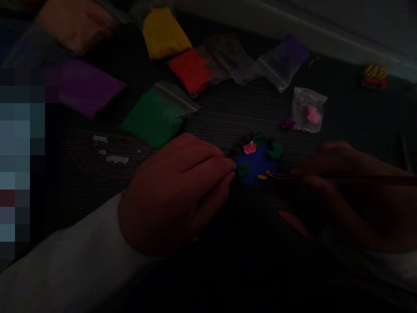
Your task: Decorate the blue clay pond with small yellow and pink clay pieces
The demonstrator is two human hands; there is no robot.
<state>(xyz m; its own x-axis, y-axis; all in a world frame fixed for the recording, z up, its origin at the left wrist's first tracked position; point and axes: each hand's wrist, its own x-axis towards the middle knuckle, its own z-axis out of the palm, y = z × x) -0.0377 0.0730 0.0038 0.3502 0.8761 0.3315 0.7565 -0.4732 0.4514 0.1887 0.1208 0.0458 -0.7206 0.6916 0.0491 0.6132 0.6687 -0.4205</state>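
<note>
A small clay pond (259,163) lies on the dark table, with a blue middle and a rim of dark balls. On it sit a pink flower (249,148), green lily pads (274,150) and a small yellow-orange piece (262,177). My left hand (182,187) is closed, its fingertips pinching the pond's left rim. In my right hand (352,187) are thin tweezers (283,176), held level from the right. Their tips meet another tiny orange piece (269,173) over the blue; whether it rests on the surface is too dark to tell.
Bags of yellow (166,32), red (192,69), green (154,115) and purple clay (89,87) lie behind and left. A small bag with pink clay (312,114) and a purple piece (288,124) are beyond the pond. A clear sheet with scraps (117,159) lies left.
</note>
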